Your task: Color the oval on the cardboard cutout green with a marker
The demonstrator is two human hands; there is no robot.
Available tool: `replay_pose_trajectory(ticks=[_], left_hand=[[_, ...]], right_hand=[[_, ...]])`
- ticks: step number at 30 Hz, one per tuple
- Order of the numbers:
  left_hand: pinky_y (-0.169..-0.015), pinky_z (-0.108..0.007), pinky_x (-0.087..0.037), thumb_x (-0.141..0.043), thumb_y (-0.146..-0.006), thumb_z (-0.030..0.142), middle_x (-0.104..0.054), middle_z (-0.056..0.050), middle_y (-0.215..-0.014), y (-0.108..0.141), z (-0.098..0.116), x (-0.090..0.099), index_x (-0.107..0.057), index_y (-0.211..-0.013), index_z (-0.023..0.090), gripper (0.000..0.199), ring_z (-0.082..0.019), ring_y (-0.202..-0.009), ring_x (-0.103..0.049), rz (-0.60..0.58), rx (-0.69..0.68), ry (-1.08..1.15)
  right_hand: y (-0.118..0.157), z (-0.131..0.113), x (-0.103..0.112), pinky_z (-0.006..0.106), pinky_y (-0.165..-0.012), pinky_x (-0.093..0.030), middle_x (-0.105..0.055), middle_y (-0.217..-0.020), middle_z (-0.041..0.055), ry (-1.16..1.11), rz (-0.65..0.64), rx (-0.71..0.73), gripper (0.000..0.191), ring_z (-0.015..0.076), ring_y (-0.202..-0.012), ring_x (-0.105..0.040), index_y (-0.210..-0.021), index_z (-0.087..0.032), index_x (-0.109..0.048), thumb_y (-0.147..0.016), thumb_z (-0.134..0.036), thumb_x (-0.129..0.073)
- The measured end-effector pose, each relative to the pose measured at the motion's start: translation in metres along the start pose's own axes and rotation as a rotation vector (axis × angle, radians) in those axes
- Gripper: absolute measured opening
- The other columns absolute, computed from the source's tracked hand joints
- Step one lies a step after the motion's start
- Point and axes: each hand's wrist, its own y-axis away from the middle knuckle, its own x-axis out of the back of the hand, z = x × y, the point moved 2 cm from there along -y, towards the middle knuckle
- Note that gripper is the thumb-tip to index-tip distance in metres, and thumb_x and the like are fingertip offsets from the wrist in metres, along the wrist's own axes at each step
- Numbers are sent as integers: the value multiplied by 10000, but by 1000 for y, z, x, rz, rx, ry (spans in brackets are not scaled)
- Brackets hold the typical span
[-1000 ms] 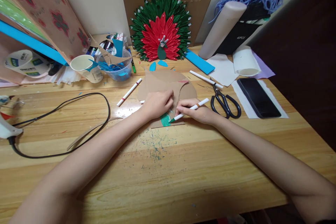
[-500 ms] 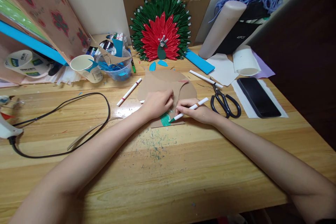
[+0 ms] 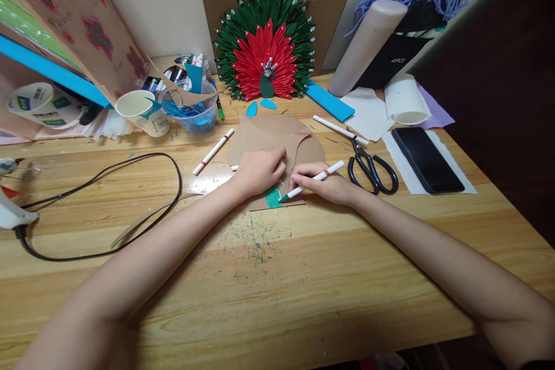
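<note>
Right grip [image 3: 325,185] pinching slim white marker [image 3: 335,168], tip [image 3: 284,199] at streaky green patch [image 3: 273,198] on flat brown cardboard [image 3: 281,140], left grip [image 3: 262,170] curled atop, hold unclear, beyond it leftward, round clear tub [image 3: 208,121] of blue scraps [image 3: 182,110].

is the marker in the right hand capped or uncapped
Uncapped: the marker shows its bare green tip, at the green patch on the cardboard.
</note>
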Motion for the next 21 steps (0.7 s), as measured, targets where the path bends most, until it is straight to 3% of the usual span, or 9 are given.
replay_pose_trajectory(ticks=[21], left_hand=[[-650, -267, -384, -345, -883, 263, -671, -49, -837, -1, -1, -1, -559, -908, 183, 231, -169, -744, -603, 8, -14, 8]], right_hand=[[0, 0, 0, 248, -599, -385, -624, -736, 30, -21, -1, 7, 327, 130, -675, -541, -744, -152, -626, -909, -395, -481]])
